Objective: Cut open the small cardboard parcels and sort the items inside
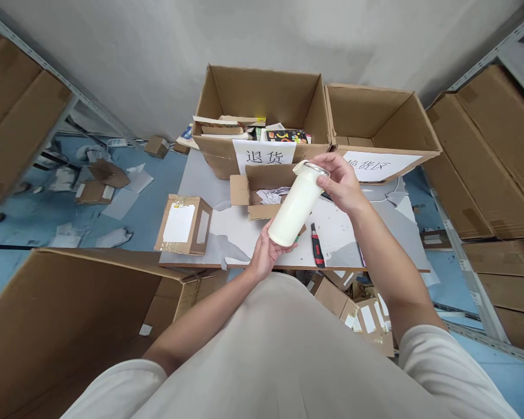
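A cream-coloured thermos bottle (296, 208) with a silver ring near its top is held tilted above the table, its top leaning to the right. My left hand (265, 251) cups its base from below. At the upper end, my right hand (341, 181) grips the lid area with thumb and fingers. Behind the bottle stands a small opened carton (266, 174) with crumpled paper inside, partly hidden by the bottle. A red and black utility knife (317, 247) lies on the table just right of the bottle's base.
At the back of the table (227, 233) stand a large carton (218, 154) holding books and another large carton (384, 125). A taped box (186, 224) sits at left. A big open carton (70, 326) is beside me at lower left; shelves (498, 157) hold cartons at right.
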Demonstrator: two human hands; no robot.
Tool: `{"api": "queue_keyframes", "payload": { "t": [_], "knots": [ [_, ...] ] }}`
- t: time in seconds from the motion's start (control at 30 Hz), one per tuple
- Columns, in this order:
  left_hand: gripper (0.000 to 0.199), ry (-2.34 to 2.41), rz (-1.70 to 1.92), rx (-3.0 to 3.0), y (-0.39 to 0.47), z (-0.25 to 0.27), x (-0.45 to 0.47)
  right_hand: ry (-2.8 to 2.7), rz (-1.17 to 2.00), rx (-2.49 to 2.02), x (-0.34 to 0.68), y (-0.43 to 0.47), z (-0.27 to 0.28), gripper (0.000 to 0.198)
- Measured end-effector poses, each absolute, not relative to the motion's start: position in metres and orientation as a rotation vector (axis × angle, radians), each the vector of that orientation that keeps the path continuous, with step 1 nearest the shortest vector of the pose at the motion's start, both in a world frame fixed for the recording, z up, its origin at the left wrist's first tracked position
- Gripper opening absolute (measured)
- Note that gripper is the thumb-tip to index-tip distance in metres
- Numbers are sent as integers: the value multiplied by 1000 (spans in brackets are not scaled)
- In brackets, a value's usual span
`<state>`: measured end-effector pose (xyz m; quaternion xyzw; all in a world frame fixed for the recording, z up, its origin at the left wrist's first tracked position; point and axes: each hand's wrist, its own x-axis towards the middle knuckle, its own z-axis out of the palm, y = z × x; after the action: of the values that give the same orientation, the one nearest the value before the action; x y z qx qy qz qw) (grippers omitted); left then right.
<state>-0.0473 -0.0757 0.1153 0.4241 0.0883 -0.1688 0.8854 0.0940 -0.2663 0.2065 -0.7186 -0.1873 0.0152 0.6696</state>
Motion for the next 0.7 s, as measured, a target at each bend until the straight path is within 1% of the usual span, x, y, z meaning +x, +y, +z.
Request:
{"api": "queue_keyframes", "payload": {
  "t": [0.1,0.17,0.3,0.4,0.5,0.57,0.63,0.7],
  "knots": [
    [75,115,-349,937,-72,113,-48,-385,39,-1637,95,-267,206,61],
    [72,95,-363,952,-70,113,-48,-389,83,-1627,93,-267,208,63],
    [78,84,-395,923,-72,110,-50,-380,140,-1599,89,-266,211,59],
    [74,95,-396,943,-72,103,-50,-354,116,-1613,88,-265,209,56],
    [75,60,-329,1085,-66,93,-45,-341,1,-1649,88,-268,202,57],
    [76,26,-190,1342,-59,84,-38,-338,-134,-1687,83,-273,195,59],
    [84,-28,-75,1669,-53,74,-29,-328,-272,-1734,73,-278,183,57],
    [98,-124,-52,1912,-53,63,-19,-308,-376,-1788,58,-283,167,55]
  ]
}}
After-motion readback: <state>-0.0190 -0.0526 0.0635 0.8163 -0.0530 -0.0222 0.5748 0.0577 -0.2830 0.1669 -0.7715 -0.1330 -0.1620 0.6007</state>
